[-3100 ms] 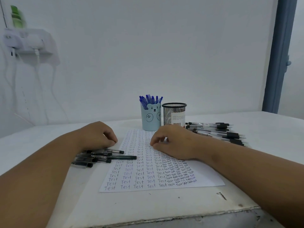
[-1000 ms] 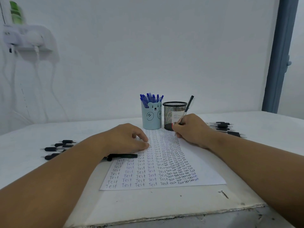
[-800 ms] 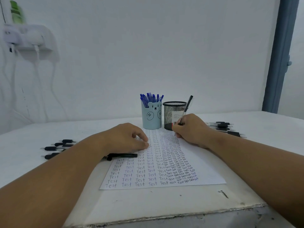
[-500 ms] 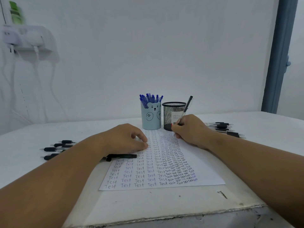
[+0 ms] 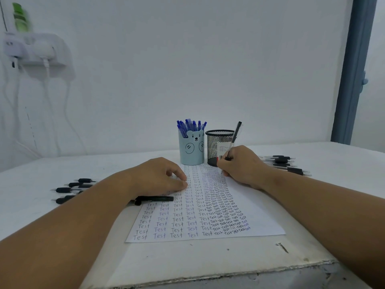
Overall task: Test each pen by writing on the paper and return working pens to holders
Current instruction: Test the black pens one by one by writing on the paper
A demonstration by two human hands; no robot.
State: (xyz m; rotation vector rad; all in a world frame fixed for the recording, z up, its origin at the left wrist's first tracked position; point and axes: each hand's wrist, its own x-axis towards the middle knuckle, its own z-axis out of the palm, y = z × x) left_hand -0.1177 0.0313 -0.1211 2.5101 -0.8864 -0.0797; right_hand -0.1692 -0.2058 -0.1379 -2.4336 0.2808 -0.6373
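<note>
Pen [image 5: 235,138]: clear barrel w/ black cap end, tilted, pinched in right hand [image 5: 242,165] grip; tip hidden behind fingers. Left hand [image 5: 160,177] loosely curled, pressing paper [image 5: 258,213].

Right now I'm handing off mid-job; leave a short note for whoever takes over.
Right hand grips a black pen, tip at the paper's far end, by the mesh holder.
Left hand rests on the paper, holding nothing.
Done: paper is mostly filled with "Test"; blue pens stand in the bear holder.
Left: black pens lie loose on the table, to the left and to the right; one lies by the left hand. Mesh holder shows no pens.
</note>
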